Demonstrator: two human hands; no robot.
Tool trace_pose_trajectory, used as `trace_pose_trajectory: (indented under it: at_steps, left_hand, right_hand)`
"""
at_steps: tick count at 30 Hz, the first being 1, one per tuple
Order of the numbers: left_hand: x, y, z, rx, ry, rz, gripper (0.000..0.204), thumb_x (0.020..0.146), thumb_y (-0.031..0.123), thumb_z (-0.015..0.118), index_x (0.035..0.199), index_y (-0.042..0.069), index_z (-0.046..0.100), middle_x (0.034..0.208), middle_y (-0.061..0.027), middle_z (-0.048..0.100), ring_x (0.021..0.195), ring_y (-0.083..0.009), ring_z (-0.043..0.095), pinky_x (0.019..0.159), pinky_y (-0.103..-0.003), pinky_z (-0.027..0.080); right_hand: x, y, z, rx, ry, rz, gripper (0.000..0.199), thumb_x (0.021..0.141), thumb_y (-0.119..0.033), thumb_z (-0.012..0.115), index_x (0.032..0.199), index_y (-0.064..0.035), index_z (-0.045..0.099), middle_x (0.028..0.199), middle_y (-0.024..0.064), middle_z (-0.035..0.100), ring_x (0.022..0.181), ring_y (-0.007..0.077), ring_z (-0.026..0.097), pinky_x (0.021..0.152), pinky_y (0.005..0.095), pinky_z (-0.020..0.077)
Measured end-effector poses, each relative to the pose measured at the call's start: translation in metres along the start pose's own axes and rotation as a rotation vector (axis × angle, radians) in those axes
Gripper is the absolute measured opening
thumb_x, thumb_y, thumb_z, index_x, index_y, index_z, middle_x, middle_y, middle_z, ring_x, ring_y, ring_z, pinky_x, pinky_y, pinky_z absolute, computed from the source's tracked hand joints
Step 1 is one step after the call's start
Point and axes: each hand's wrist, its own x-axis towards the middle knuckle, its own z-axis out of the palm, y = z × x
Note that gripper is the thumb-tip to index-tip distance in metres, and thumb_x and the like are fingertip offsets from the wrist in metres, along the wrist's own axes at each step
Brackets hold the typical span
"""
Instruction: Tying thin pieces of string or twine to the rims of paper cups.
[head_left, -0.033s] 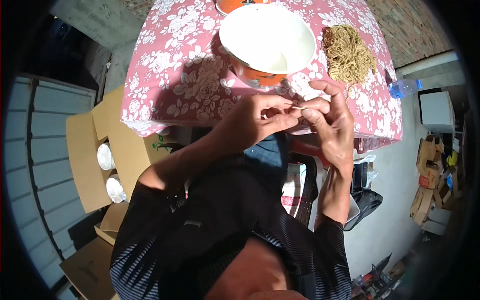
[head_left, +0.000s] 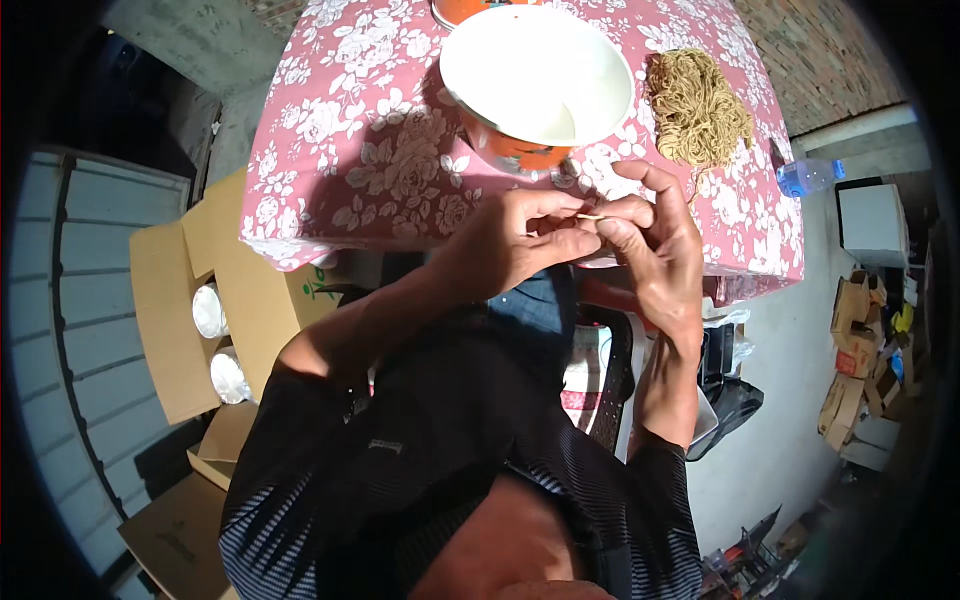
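Observation:
Above the near edge of the table, my left hand (head_left: 530,232) and my right hand (head_left: 660,255) meet fingertip to fingertip. A thin, short, pale yellowish strand (head_left: 592,217) runs between them. My right thumb and index finger pinch it, while another right finger curls up, away from it. The left index finger and thumb close around its other end, which is partly hidden. Just beyond the hands stands a large bowl (head_left: 590,100), white inside and orange outside. Right of the bowl lies a loose heap of tan yarn (head_left: 697,110), with one strand trailing toward me.
A pink floral cloth (head_left: 350,180) covers the table. Another orange container (head_left: 480,12) stands behind the bowl. A clear bottle (head_left: 808,177) is at the table's right. An open cardboard box (head_left: 165,320) with white round items stands at left; flattened cartons (head_left: 850,350) lie at right.
My right hand has shifted very slightly left, and the strand between the fingertips shows a little more clearly. Everything else stays in place.

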Motion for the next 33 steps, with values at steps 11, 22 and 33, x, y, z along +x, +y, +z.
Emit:
trace_pose_trajectory:
  at_steps: [11,22,33]
  left_hand:
    - [0.004,-0.012,0.009,-0.022,0.262,0.126,0.033,0.092,0.013,0.079,0.121,-0.002,0.071,0.097,-0.0091,0.075,0.089,-0.0106,0.070,0.079,-0.027,0.058]
    - [0.001,-0.007,0.002,0.198,0.317,0.215,0.007,0.096,0.001,0.068,0.099,-0.003,0.072,0.091,-0.0080,0.074,0.082,-0.0102,0.069,0.071,-0.026,0.055]
    - [0.003,-0.015,-0.001,0.090,0.251,0.150,0.033,0.092,0.005,0.075,0.122,-0.003,0.064,0.093,-0.0103,0.074,0.086,-0.0139,0.072,0.073,-0.028,0.057]
  right_hand:
    - [-0.005,0.015,0.006,-0.242,0.060,-0.118,0.034,0.099,0.004,0.063,0.130,0.0013,0.051,0.094,0.0122,0.076,0.088,0.0152,0.072,0.080,0.0283,0.0562]
    - [-0.004,0.019,0.014,-0.328,0.067,-0.162,0.016,0.094,0.003,0.070,0.110,0.0063,0.069,0.090,0.0134,0.076,0.082,0.0161,0.073,0.074,0.0285,0.0575]
    - [-0.004,0.025,0.014,-0.336,0.177,-0.120,0.010,0.092,0.002,0.073,0.100,0.0056,0.075,0.086,0.0111,0.077,0.077,0.0113,0.071,0.069,0.0258,0.0563]
